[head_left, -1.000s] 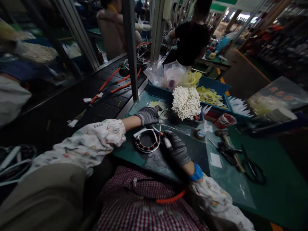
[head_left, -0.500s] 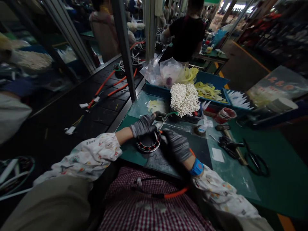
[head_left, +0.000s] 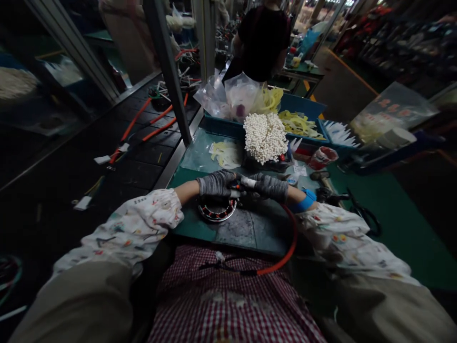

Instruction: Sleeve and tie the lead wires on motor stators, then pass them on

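Observation:
My left hand (head_left: 218, 184), in a grey glove, is closed around the end of an orange cable, just above a round stator ring (head_left: 218, 219) with dark and orange windings. My right hand (head_left: 269, 186), gloved alike, meets it from the right with closed fingers on the same cable. The orange cable (head_left: 293, 236) runs out below my right wrist and loops down to a dark end with thin leads over my checked apron (head_left: 228, 295). The fingers hide the wires between the hands. The ring lies flat on a dark mat (head_left: 246, 231).
Behind my hands stands a bundle of white-tipped sleeves (head_left: 266, 138). Farther back is a blue bin (head_left: 228, 125) with yellow strips and plastic bags. A hammer (head_left: 321, 176) and scissors (head_left: 367, 214) lie right. On the left, a conveyor (head_left: 143, 162) carries cable assemblies. A co-worker (head_left: 266, 43) stands beyond.
My right hand has risen from beside the ring and turned inward to meet my left hand. The orange cable now bows out to the right. The view has shifted slightly right.

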A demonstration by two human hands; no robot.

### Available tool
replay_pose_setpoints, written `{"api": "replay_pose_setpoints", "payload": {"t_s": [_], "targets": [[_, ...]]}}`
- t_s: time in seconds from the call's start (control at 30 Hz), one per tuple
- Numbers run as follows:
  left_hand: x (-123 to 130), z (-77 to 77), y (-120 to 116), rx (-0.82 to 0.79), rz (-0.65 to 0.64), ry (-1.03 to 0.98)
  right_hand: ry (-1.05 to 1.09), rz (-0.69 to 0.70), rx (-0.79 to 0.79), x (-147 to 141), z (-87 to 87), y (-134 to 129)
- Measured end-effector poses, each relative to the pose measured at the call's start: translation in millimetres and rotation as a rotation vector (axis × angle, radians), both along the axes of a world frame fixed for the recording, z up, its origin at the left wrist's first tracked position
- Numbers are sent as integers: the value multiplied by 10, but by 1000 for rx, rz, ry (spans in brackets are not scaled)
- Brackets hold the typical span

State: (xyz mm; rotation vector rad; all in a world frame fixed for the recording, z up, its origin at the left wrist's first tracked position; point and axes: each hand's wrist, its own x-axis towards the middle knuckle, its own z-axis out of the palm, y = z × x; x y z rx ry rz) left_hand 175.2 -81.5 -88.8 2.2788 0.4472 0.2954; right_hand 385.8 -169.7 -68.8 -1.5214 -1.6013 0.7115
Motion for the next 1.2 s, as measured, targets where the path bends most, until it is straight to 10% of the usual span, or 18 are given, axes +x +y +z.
{"api": "replay_pose_setpoints", "payload": {"t_s": [0.23,0.5,0.8,0.93,1.2], "targets": [[-65,-22,38,-374,-21,-89,-434,-55,222,-81,-218,-835],[-114,59,17,-256,20,-32,-742,-186,203,-402,-857,-1267],[-271,267,-758,658,1,-153,-244,-206,398,-298,-370,-1480],[-239,161,-907,615,118,-133,87,-245,168,-325,-310,-1481],[-233,125,-689,335,63,-249,-205,171,285,-214,-117,-1394]]}}
